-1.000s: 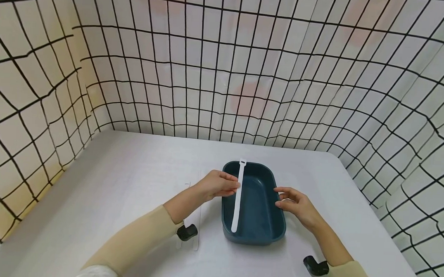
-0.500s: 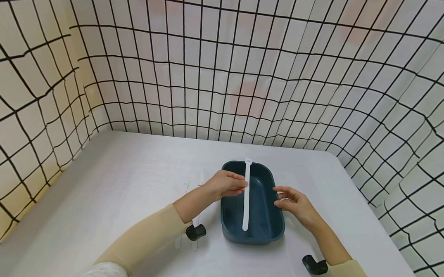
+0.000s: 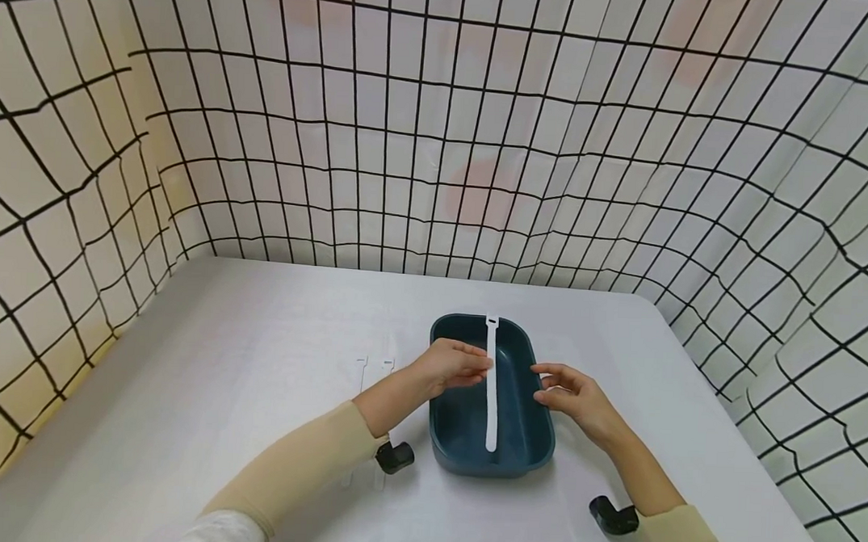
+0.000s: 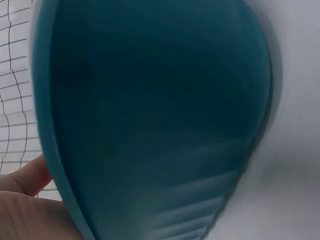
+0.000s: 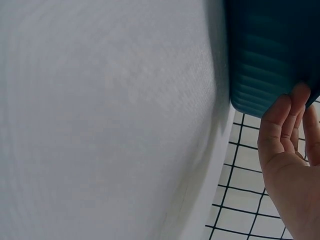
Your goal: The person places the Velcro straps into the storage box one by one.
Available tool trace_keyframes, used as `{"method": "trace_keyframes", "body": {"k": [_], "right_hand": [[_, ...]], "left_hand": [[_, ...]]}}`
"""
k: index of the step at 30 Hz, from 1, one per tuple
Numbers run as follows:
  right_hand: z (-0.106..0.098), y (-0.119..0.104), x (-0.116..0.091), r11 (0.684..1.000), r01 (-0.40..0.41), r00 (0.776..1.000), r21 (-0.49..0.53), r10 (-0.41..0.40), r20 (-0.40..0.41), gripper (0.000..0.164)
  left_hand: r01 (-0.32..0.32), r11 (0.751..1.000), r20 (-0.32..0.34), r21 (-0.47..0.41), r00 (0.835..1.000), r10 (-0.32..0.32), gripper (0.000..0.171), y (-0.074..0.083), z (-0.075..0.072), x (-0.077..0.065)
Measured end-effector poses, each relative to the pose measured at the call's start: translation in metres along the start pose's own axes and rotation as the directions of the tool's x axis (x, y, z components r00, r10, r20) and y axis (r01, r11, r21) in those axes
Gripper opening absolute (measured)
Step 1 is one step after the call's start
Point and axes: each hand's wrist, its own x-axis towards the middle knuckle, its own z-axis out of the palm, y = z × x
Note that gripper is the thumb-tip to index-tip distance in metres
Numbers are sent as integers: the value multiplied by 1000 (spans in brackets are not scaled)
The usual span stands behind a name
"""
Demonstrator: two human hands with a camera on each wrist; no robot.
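My left hand (image 3: 453,366) pinches a white cable strap (image 3: 490,419) with a slotted head, near its middle. The strap hangs over a dark teal plastic tub (image 3: 517,444), its head towards the far rim and its rounded end towards me. My right hand (image 3: 577,398) touches the tub's right rim with relaxed fingertips. In the right wrist view, those fingers (image 5: 280,112) rest at the tub's (image 5: 260,75) edge. The left wrist view shows part of my left hand (image 4: 30,210) behind the rim of the tub (image 4: 150,100); the strap is hidden there.
Two more white straps (image 3: 386,370) lie on the white table (image 3: 279,329) left of the tub, partly behind my left forearm. A black wire grid (image 3: 416,173) stands around the table's back and sides. Black wrist cameras (image 3: 615,517) stick out from both sleeves.
My left hand has moved right with the strap, from the tub's left part to over its middle-right. The right hand stays at the rim.
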Motion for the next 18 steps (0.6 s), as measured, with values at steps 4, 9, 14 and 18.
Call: {"method": "trace_keyframes", "body": {"k": [4,9,14,18], "right_hand": [[0,1,1,1000,-5,1000,-1,5,3,46],[0,0,1,1000,-3,1000,3,3,4,46],[0,0,0,1000,-4,1000,-2,4,5,46],[0,0,0,1000,-4,1000,-10,4,7,48]], "left_hand": [[2,1000,-7,-10,1000,-2,19,-3,6,3],[25,1000,-24,1,999,-25,20,-6,14,6],[46,999,-64,27,997,-44,16,-10,20,9],[60,998,-90,19,994,-58,15,-14,24,14]]}}
